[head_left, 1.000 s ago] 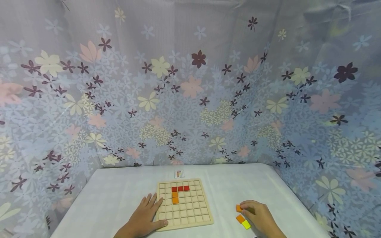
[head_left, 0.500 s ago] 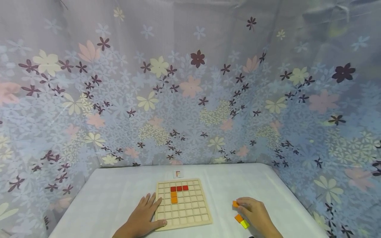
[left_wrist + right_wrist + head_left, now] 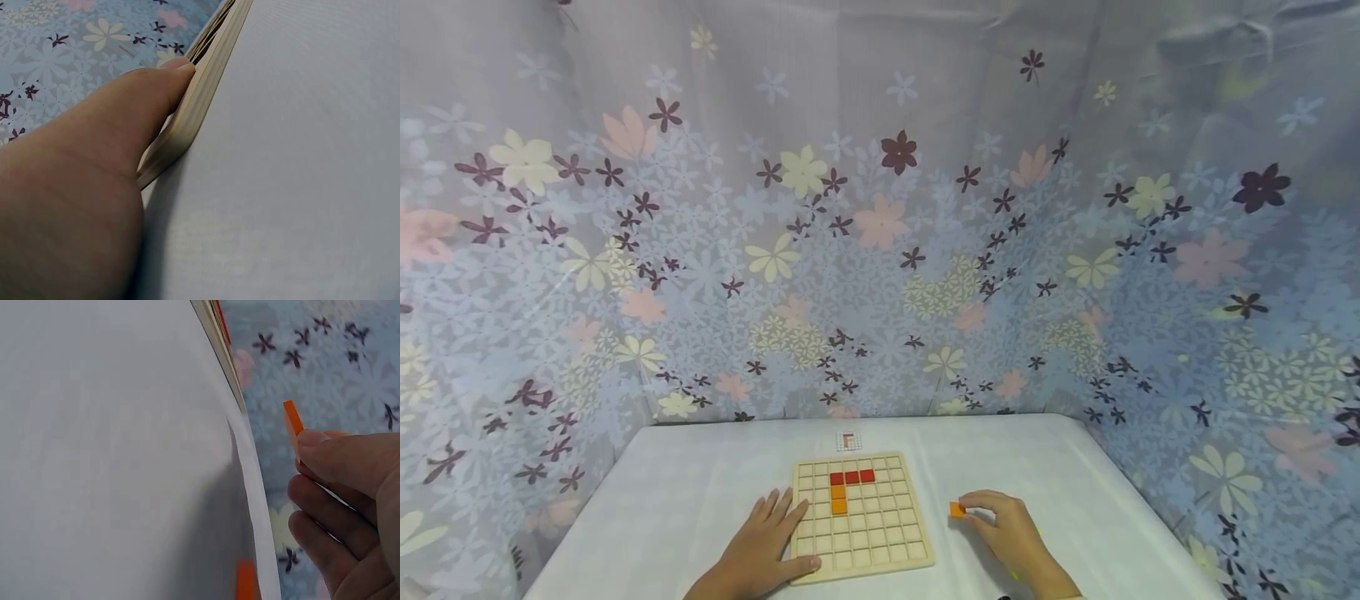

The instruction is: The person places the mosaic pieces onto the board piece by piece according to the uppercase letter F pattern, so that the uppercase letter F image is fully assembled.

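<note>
In the head view my right hand (image 3: 1011,537) pinches an orange square tile (image 3: 957,509) between thumb and fingertips, above the table right of the wooden grid board (image 3: 880,533). The right wrist view shows this tile (image 3: 292,419) edge-on, held off the table. My left hand (image 3: 760,542) lies spread on the board's left edge, its thumb at the near left corner. Three red tiles (image 3: 852,477) form a row on the board, and two orange tiles (image 3: 838,498) run down from the row's left end.
A small printed card (image 3: 849,441) with a grid pattern lies beyond the board. Beside the right forearm, bits of a yellow tile (image 3: 1015,575) peek out. Another orange tile (image 3: 245,581) is blurred at the bottom of the right wrist view. Floral curtains surround the white table (image 3: 715,458).
The right hand has carried the orange tile leftward, closer to the board. The loose orange and yellow tiles are now mostly hidden by that hand and forearm. My left hand keeps its place.
</note>
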A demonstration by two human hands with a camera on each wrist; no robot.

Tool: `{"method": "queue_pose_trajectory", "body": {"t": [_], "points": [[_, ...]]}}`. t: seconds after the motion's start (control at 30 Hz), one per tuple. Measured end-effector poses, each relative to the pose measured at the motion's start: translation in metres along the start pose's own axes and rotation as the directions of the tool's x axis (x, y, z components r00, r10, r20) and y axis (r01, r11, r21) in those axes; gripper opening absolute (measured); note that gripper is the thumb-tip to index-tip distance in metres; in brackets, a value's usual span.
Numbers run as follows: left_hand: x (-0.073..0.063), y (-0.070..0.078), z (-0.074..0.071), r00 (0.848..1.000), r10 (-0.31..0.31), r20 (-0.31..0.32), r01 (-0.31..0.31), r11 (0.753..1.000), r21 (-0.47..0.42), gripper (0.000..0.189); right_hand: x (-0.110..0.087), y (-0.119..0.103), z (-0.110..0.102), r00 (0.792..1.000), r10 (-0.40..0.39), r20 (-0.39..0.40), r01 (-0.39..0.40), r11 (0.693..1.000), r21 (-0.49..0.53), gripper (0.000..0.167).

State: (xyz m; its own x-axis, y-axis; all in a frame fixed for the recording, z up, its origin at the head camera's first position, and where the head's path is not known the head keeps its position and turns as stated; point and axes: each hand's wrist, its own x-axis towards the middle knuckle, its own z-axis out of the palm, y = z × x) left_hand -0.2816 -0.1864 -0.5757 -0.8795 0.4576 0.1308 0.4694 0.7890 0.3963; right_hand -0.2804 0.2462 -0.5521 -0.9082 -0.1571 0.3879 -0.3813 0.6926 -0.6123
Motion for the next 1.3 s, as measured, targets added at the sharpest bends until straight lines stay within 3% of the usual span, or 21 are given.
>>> {"method": "queue_pose_trajectory", "body": {"t": [0.3,0.53,0.77,1.0,1.13,1.3], "points": [[0.0,0.0,0.006,1.0,0.008,0.028,-0.008,1.0,-0.004,0.099,0.021,-0.023,0.032,0.982,-0.13,0.139,0.113,0.986,0.124,0.021],[0.001,-0.001,0.01,1.0,0.015,0.013,-0.015,1.0,0.025,0.1,0.031,-0.048,0.061,0.954,-0.258,0.154,0.219,0.948,0.233,0.021],[0.003,-0.001,0.007,1.0,0.011,-0.014,-0.011,0.998,0.055,0.101,0.043,-0.073,0.085,0.935,-0.279,0.219,0.204,0.928,0.313,0.02],[0.003,-0.004,0.007,0.999,0.025,-0.039,-0.023,0.998,0.061,0.1,0.052,-0.09,0.107,0.912,-0.328,0.248,0.238,0.913,0.332,0.018],[0.003,-0.006,0.01,0.999,0.018,-0.04,-0.016,0.998,0.063,0.101,0.055,-0.093,0.114,0.908,-0.326,0.262,0.251,0.926,0.282,0.015],[0.001,-0.004,0.003,0.999,0.025,-0.047,-0.022,0.998,0.061,0.1,0.057,-0.097,0.118,0.912,-0.296,0.284,0.246,0.949,0.198,0.016]]}}
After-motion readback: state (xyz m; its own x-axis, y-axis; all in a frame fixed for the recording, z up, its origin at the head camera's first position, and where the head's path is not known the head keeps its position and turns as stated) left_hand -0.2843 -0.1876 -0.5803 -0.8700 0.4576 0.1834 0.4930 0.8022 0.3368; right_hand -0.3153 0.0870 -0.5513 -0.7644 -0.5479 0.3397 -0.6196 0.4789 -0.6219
